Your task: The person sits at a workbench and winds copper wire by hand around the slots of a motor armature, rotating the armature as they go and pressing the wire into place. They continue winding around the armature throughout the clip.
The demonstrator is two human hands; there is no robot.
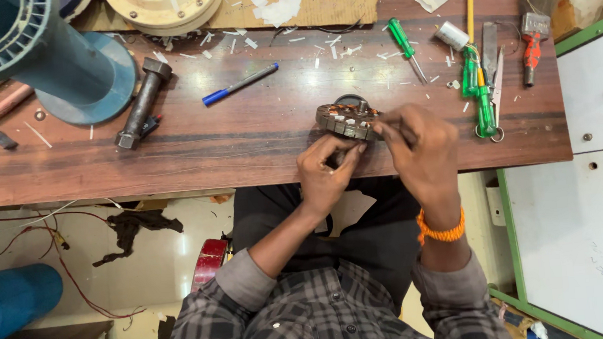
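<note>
We saw a round motor stator point(347, 121) near the front edge of the wooden workbench point(242, 145), lying nearly flat with its central shaft pointing up and slightly away from the person; a disc has no clear long axis. The left hand point(328, 171) gripped its near rim from below, fingers curled closed on it. The right hand point(420, 149) sat just to its right, fingers pinched at the rim. A green screwdriver point(404, 47) and a blue pen point(239, 85) lay further back.

head camera, looking straight down, close over workbench point(242, 145)
</note>
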